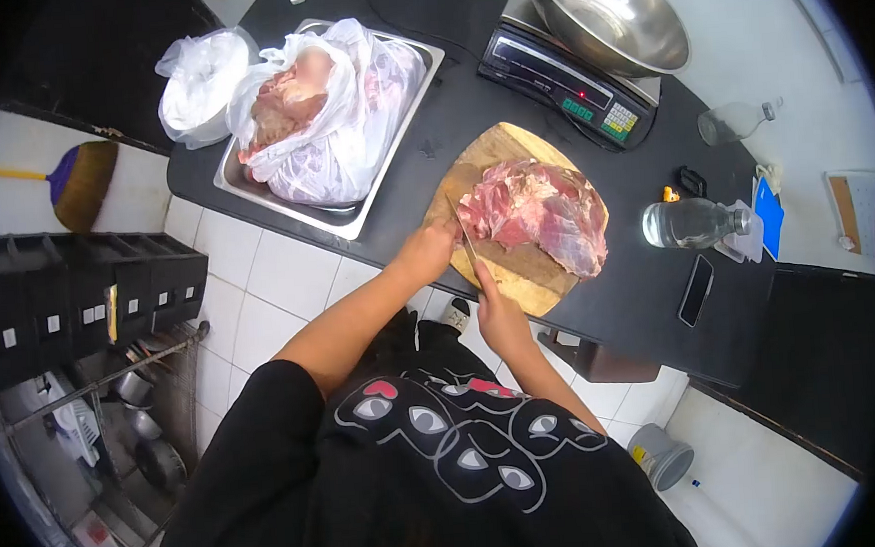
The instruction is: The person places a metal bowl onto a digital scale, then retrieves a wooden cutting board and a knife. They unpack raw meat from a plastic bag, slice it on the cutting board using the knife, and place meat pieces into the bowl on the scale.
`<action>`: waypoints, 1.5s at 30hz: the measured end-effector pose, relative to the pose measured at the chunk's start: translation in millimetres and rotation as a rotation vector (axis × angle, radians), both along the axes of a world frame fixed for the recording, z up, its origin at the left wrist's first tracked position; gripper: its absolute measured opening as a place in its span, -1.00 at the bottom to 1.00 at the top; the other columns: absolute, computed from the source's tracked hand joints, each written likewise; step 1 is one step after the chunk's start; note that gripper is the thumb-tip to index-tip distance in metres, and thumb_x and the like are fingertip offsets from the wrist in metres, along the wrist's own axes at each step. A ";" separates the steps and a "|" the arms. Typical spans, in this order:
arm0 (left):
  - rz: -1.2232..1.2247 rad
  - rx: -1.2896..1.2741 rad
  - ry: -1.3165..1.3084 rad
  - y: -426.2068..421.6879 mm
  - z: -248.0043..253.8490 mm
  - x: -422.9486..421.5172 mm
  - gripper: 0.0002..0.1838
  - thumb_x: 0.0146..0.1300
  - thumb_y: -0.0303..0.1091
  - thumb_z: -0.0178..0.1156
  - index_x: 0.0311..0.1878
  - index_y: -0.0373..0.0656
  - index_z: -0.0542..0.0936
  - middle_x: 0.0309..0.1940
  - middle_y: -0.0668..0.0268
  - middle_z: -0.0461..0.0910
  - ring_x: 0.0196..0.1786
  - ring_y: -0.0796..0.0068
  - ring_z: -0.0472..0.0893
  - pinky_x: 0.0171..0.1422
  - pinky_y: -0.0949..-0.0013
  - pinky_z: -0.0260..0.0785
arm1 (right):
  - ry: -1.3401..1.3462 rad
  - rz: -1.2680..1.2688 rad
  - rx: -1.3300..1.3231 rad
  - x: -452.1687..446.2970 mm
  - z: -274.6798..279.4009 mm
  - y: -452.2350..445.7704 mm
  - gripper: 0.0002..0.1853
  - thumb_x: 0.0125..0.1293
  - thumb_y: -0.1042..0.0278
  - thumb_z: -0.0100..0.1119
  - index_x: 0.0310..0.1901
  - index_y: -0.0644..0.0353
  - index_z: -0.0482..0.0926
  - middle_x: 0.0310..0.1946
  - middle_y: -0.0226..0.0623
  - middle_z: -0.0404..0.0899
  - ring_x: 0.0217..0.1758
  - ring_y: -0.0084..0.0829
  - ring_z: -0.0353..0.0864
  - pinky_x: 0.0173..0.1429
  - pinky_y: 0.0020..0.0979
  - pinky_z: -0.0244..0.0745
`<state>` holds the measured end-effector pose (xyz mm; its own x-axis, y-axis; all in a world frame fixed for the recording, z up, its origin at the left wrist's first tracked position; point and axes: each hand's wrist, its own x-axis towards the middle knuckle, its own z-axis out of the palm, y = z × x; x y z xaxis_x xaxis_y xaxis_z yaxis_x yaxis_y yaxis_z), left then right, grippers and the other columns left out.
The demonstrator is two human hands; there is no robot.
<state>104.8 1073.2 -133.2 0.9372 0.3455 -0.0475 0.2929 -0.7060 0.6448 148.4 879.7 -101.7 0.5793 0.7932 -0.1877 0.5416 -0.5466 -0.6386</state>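
Observation:
A large piece of raw meat [539,212] lies on a wooden cutting board [528,283] in front of me. My right hand [498,313] is closed around the handle of a knife [465,234], whose narrow blade points away from me along the meat's left edge. My left hand [430,253] is at the board's left side, just left of the blade. Its fingers are closed on the meat's edge, and the fingertips are partly hidden.
Left of the board, a metal tray [353,227] holds plastic bags [326,175] of meat. A digital scale [566,85] with a steel bowl [617,17] stands behind. To the right are a water bottle [690,223] and a phone [696,290]. Black drawers [79,305] stand at far left.

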 end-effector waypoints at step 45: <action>-0.036 0.013 0.272 -14.2 44.0 47.7 0.09 -0.35 0.00 0.56 0.28 -0.25 0.23 0.05 -0.13 0.36 0.19 -0.14 0.41 0.21 0.11 0.35 | 0.364 -0.422 0.297 19.0 56.7 -40.1 -0.39 0.34 0.48 -0.09 0.42 -0.08 0.09 0.29 -0.03 0.31 0.34 -0.11 0.32 0.28 -0.32 0.27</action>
<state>152.5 1059.0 -89.1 0.9022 0.3145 -0.2951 0.4288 -0.7267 0.5367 167.4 839.6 -45.0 0.7944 0.5587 -0.2384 0.0372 -0.4366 -0.8989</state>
